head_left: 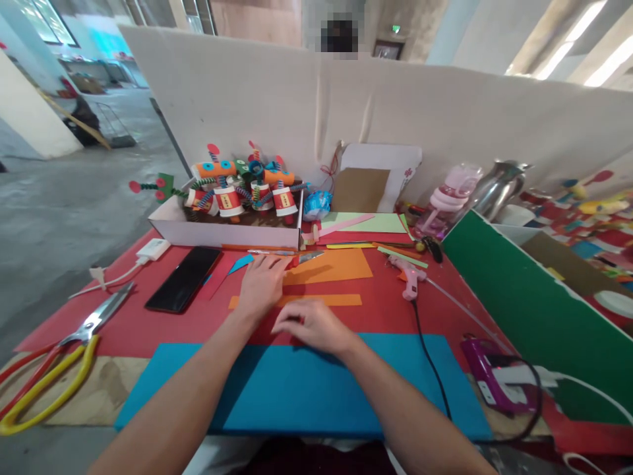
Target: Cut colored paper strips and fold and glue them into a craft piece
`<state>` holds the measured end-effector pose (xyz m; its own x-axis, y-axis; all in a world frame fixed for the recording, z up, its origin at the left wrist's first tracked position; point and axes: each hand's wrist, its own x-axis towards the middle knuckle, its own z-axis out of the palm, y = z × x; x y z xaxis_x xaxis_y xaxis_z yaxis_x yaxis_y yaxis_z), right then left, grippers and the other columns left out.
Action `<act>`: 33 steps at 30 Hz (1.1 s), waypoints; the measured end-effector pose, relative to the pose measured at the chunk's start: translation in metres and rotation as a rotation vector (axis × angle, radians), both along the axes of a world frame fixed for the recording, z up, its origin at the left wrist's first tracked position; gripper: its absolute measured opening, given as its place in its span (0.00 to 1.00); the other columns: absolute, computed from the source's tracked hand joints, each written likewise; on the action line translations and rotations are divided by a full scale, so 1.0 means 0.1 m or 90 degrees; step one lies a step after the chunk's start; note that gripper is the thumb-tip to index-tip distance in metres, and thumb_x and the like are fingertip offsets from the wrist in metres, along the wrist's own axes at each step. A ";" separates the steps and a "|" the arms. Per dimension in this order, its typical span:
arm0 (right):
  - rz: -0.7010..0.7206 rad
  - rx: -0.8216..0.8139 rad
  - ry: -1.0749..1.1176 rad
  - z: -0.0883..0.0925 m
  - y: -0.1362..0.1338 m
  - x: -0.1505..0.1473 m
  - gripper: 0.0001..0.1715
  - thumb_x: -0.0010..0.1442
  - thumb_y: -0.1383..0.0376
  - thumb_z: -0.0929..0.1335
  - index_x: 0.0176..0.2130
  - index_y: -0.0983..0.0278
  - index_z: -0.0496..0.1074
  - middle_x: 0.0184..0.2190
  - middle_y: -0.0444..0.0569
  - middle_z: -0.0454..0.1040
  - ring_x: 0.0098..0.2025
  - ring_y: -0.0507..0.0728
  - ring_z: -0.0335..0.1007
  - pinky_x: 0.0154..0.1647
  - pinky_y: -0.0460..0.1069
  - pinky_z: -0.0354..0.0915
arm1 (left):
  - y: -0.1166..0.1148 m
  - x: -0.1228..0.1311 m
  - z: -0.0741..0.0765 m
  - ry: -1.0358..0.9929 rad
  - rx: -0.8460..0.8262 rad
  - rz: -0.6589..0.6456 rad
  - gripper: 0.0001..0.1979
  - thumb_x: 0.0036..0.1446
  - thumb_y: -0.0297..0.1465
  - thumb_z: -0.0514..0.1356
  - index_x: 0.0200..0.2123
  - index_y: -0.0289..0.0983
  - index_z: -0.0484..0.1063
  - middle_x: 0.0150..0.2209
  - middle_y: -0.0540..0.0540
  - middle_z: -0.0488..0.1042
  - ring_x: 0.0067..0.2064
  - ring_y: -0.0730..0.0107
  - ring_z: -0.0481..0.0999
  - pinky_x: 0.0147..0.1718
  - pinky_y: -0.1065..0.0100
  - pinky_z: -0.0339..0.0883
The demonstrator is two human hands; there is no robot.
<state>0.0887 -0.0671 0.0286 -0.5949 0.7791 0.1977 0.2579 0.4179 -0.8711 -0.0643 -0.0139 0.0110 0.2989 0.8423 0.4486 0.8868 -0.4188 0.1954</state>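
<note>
My left hand [261, 284] lies flat and open, fingers stretched forward, pressing on a long orange paper strip [326, 300] on the red tabletop [386, 310]. My right hand [311, 325] rests just behind it with its fingers curled down on the red surface near the far edge of a large blue sheet [306, 389]; whether it holds anything is hidden. A wider orange sheet [331, 265] lies beyond the strip. Small red-handled scissors [301, 257] lie just past my left fingertips.
A white box [222, 231] of paper-roll crafts stands at the back left. A black phone [184, 278], a charger [152, 249] and big yellow-handled shears [54, 369] lie left. A pink glue gun [408, 274] with its cord, a purple device [487, 373], a green board [524, 316] and bottles are on the right.
</note>
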 end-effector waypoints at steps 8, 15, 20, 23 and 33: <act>0.107 0.138 -0.152 0.02 -0.15 -0.18 0.15 0.60 0.60 0.67 0.25 0.65 0.71 0.25 0.43 0.74 0.29 0.49 0.69 0.31 0.43 0.60 | -0.19 -0.18 0.35 -0.001 0.038 0.026 0.19 0.60 0.27 0.49 0.52 0.39 0.70 0.47 0.42 0.73 0.48 0.57 0.68 0.48 0.57 0.62; 0.422 0.344 -0.176 0.05 -0.81 -1.01 0.04 0.58 0.66 0.69 0.34 0.56 0.74 0.40 0.40 0.77 0.43 0.50 0.70 0.31 0.42 0.59 | -0.42 -0.68 0.70 -0.026 0.084 0.071 0.19 0.61 0.29 0.48 0.52 0.40 0.70 0.45 0.43 0.73 0.47 0.58 0.69 0.49 0.56 0.63; 0.340 0.311 -0.153 0.11 -0.73 -0.87 0.09 0.62 0.62 0.65 0.34 0.62 0.73 0.33 0.46 0.78 0.38 0.53 0.71 0.43 0.47 0.62 | -0.63 -0.91 0.69 -0.020 0.077 0.063 0.18 0.62 0.30 0.48 0.51 0.41 0.71 0.45 0.43 0.74 0.47 0.59 0.69 0.50 0.58 0.64; 0.132 0.149 -0.063 0.13 -0.29 -0.38 0.12 0.64 0.62 0.62 0.37 0.63 0.73 0.35 0.47 0.78 0.36 0.51 0.71 0.39 0.44 0.63 | -0.68 -0.94 0.63 -0.015 0.056 0.063 0.18 0.61 0.30 0.48 0.50 0.40 0.72 0.44 0.43 0.74 0.47 0.59 0.70 0.49 0.59 0.64; -0.391 0.112 -0.066 -0.25 0.37 0.53 0.23 0.57 0.48 0.62 0.23 0.62 0.65 0.15 0.40 0.61 0.19 0.50 0.56 0.22 0.44 0.54 | -0.09 0.05 0.22 0.009 -0.102 -0.059 0.20 0.56 0.22 0.52 0.50 0.40 0.70 0.45 0.43 0.74 0.48 0.61 0.69 0.47 0.61 0.64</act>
<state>0.1413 -0.0300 0.0036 -0.0749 0.9449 0.3186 0.5748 0.3019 -0.7605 -0.0597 -0.0233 0.0329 0.3833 0.8715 0.3058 0.8493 -0.4627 0.2543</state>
